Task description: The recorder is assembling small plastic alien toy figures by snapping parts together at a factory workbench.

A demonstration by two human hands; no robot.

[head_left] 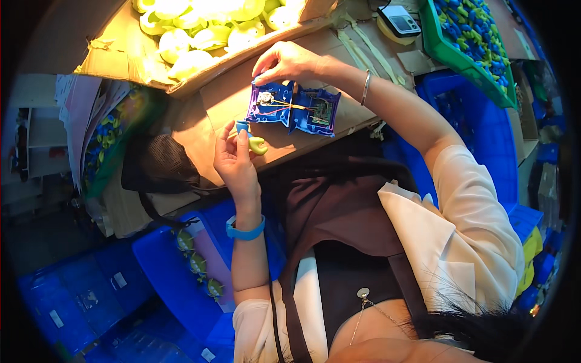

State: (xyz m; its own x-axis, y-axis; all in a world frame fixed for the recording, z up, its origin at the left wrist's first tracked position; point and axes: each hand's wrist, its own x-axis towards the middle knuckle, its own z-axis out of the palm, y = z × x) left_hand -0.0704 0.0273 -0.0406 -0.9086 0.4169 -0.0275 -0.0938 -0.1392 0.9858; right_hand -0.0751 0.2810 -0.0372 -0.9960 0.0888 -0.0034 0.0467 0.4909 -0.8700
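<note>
An opened blue plastic toy housing (278, 121) lies on the cardboard-covered bench, its two halves spread side by side. Thin coloured wires run across it, from a round part in the left half to a green circuit board (322, 111) in the right one. My right hand (284, 62) reaches over from the right, thumb and fingers pinched on the housing's upper left corner. Just below that same left end, my left hand (235, 162) grips a small toy arm (257, 146) with a blue sleeve and a yellow-green hand. Its blue end is close to the housing's lower left corner.
At the back stands a cardboard box (130, 63) of yellow-green toy parts. A green crate (472, 75) of small blue and green pieces is at the far right, near a small device with a screen (399, 23). A black mesh bag (158, 163) sits left; blue bins (175, 272) stand below.
</note>
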